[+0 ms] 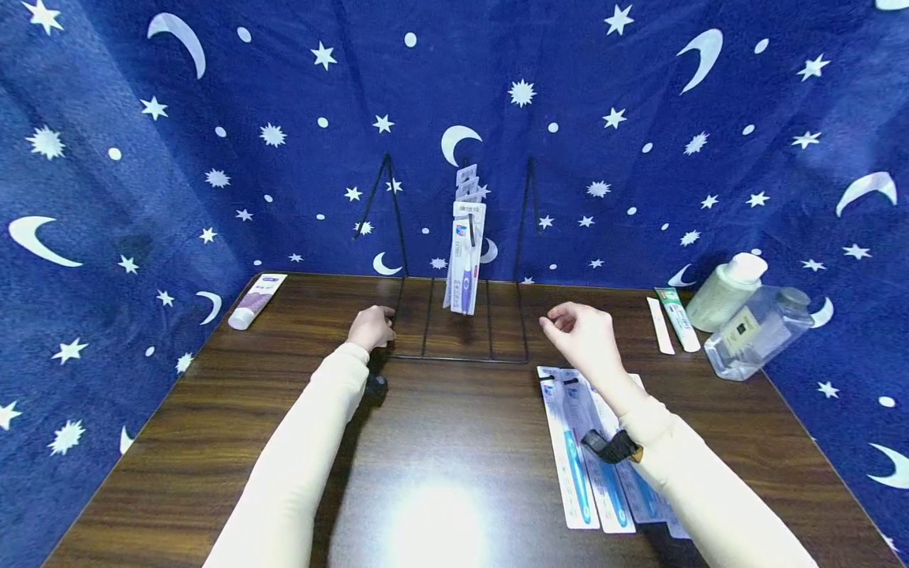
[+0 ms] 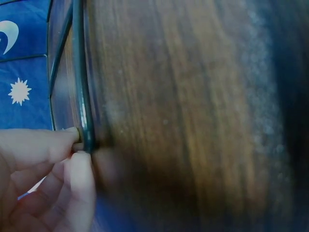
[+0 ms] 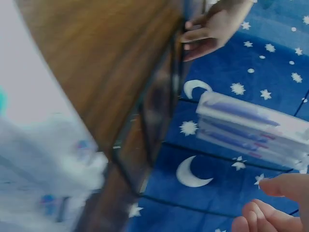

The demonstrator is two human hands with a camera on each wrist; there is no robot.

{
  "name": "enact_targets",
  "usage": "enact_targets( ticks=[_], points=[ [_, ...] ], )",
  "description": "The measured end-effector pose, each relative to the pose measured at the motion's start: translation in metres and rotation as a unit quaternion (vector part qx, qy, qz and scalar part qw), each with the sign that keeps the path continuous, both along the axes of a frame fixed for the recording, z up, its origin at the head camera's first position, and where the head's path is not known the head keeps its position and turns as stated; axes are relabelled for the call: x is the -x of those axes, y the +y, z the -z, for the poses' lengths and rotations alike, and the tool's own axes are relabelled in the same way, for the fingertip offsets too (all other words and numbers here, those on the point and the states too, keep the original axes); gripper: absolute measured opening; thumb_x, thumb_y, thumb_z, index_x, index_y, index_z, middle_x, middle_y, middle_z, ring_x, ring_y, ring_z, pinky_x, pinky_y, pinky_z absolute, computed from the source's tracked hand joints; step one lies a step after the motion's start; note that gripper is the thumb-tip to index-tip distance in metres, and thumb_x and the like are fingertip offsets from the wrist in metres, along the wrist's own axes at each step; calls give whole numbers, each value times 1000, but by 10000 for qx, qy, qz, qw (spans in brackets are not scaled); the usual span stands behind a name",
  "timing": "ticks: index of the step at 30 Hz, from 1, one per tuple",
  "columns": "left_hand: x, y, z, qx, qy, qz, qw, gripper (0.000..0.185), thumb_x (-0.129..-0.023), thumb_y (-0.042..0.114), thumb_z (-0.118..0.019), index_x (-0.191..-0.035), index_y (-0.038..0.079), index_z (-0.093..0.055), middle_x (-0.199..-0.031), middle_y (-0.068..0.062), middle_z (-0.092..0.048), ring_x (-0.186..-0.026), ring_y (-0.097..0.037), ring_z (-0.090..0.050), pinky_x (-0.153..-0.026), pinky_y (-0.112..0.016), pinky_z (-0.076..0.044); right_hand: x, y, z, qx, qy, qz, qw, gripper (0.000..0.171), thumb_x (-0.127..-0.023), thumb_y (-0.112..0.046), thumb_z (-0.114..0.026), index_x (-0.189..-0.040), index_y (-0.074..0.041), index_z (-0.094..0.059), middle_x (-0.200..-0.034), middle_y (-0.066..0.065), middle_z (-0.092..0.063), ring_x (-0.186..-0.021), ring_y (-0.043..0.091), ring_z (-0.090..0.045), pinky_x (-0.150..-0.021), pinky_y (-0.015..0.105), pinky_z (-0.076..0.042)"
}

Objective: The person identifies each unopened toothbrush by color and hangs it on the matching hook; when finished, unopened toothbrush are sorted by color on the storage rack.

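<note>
Left hand [image 1: 372,327] is pinching the rack [image 1: 461,360] by its left edge, mid-frame; right hand [image 1: 584,335] is hovering centre-right, fingers loosely curling, leaving some room.

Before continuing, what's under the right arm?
Overlapping toothbrush packs lie on the table beneath it; the arm covers parts of those farther right, so their number cannot be told.

Cloth backdrop [image 1: 341,87]: deep blue, printed with white moons, stars and dots. Counter [image 1: 177,450]: dark brown wood grain. Back left: one purple-and-white squeeze tube [image 1: 258,300], white cap. Back right: one narrow white strip [image 1: 661,325]; just beside it, one green-and-white toothpaste tube [image 1: 678,319]; one pale green bottle [image 1: 719,298], white cap; one clear bottle [image 1: 756,338], grey cap, cream label.
</note>
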State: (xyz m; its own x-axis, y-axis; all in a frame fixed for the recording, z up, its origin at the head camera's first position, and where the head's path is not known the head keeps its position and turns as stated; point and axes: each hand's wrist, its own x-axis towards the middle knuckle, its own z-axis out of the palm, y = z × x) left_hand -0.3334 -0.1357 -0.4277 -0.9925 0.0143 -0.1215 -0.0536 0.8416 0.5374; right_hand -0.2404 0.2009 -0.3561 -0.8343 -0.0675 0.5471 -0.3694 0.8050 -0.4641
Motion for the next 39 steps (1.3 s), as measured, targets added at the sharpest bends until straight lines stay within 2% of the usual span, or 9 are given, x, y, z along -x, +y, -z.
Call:
enact_targets(
  ticks=[5,8,12,17,25,33,37,39],
  points=[
    [0,-1,0,113,85,14,9999,53,-74,2,-62,-127,1,-58,-100,-10,-69,-80,-23,-69,-75,-31,-56,-11,18,18,-392,-710,109,9966,14,-78,-17,-72,-73,-4,-69,-60,4,-64,-55,16,-57,-54,33,-48],
    [-1,-1,-1,148,146,49,9998,52,-74,3,-62,-126,1,-59,-100,-10,-69,-79,-24,-69,-80,-33,-55,-19,24,27,-573,-1140,145,9917,14,-78,-16,-72,-70,-5,-68,-59,2,-63,-55,15,-56,-52,32,-48],
    [-1,0,-2,127,135,77,9998,51,-75,2,-61,-126,0,-58,-100,-11,-69,-76,-22,-69,-80,-33,-55,-28,29,37,-841,-1677,170,9821,16,-77,-16,-72,-67,-5,-67,-59,1,-62,-54,14,-53,-51,31,-47],
    [-1,0,-4,145,155,86,9997,51,-75,1,-60,-126,0,-58,-99,-11,-69,-75,-22,-69,-81,-34,-55,-35,33,49,-1153,-2073,106,9714,19,-75,-16,-73,-61,-7,-64,-55,0,-58,-49,14,-49,-48,30,-43],
    [-3,0,-5,163,95,89,9998,51,-76,1,-60,-127,0,-57,-97,-10,-69,-67,-18,-69,-82,-34,-55,-41,33,54,-1353,-2030,-248,9695,23,-70,-15,-76,-54,-8,-61,-49,-3,-52,-47,11,-42,-47,28,-40],
    [-3,0,-3,178,141,118,9997,51,-75,1,-60,-126,-1,-58,-95,-9,-69,-67,-19,-69,-80,-34,-55,-38,31,55,-1476,-2171,-274,9645,20,-70,-13,-75,-56,-6,-63,-50,-2,-53,-49,12,-42,-48,28,-39],
    [-2,0,-3,210,156,114,9996,51,-75,2,-60,-126,0,-58,-96,-9,-69,-70,-20,-69,-82,-35,-54,-38,30,54,-1469,-2163,-263,9648,19,-70,-12,-74,-55,-6,-63,-49,-2,-53,-49,13,-42,-47,28,-39],
    [-2,-1,-3,245,178,114,9995,51,-75,2,-61,-125,1,-59,-97,-9,-70,-77,-22,-68,-84,-37,-53,-38,29,53,-1439,-2127,-216,9662,19,-70,-12,-73,-55,-6,-62,-50,-1,-54,-49,13,-43,-48,29,-40]
  ],
)
